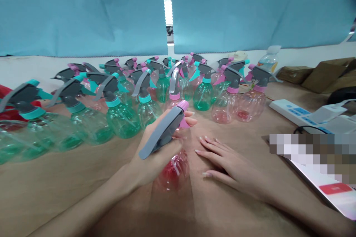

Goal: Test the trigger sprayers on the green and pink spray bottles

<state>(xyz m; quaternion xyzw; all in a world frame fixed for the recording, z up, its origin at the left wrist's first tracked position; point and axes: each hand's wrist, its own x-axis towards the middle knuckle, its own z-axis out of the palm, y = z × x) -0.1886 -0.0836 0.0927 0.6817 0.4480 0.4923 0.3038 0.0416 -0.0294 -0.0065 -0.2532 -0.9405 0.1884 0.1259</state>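
Note:
My left hand [155,152] is wrapped round the grey spray head [162,133] of a clear pink spray bottle [174,172] that stands on the brown paper-covered table [69,177]. The head has a pink nozzle tip and its long grey trigger points down to the left. My right hand [225,163] lies flat on the table just right of the bottle, fingers stretched out and apart, holding nothing.
Several green and pink spray bottles [122,114] with grey heads stand in rows across the far table. A white power strip [294,113], papers, a black cable and cardboard packages [319,72] lie at the right. Blue curtains hang behind.

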